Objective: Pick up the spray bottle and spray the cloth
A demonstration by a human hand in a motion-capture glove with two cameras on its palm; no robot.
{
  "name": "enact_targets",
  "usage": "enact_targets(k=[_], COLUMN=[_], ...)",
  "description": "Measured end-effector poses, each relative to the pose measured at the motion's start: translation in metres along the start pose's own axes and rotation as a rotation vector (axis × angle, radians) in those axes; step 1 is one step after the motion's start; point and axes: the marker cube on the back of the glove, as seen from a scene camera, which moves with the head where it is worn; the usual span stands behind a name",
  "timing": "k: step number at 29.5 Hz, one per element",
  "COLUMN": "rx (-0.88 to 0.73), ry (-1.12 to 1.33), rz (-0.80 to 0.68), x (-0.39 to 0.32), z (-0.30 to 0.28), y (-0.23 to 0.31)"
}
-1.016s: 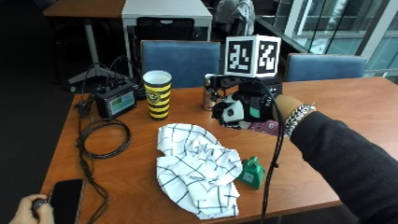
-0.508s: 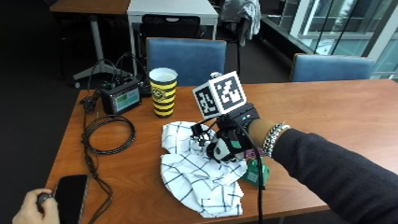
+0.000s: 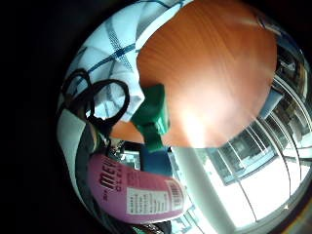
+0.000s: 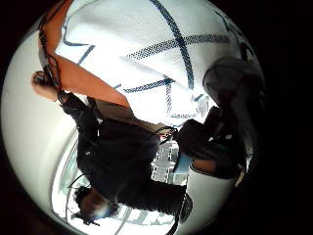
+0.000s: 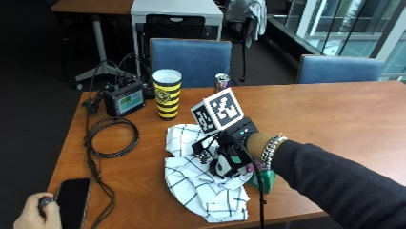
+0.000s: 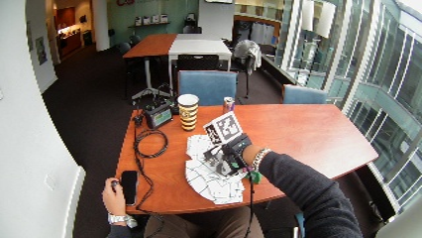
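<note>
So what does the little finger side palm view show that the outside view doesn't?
Only the palm view: the spray bottle's pink label with a barcode, beside its green spray head.

Only the outside view: the gloved right hand over the cloth, the yellow-and-black striped cup, a can, a phone.

Both: the white checked cloth, the wooden table.

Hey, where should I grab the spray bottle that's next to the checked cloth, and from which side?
Take the spray bottle by its pink labelled body, just behind the green trigger head. The body is the widest plain part and already sits nearest the hand. Probably come from the side away from the cloth, since the green head lies against the cloth's edge.
</note>
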Motion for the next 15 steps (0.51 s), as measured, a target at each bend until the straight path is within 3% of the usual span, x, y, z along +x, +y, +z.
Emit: enact_targets(k=[8, 15], rx=[0.123, 0.337], ry=[-0.108, -0.303], rz=[-0.086, -0.275], x=[-0.002, -0.023], z=[-0.029, -0.077], y=[0.021, 0.057])
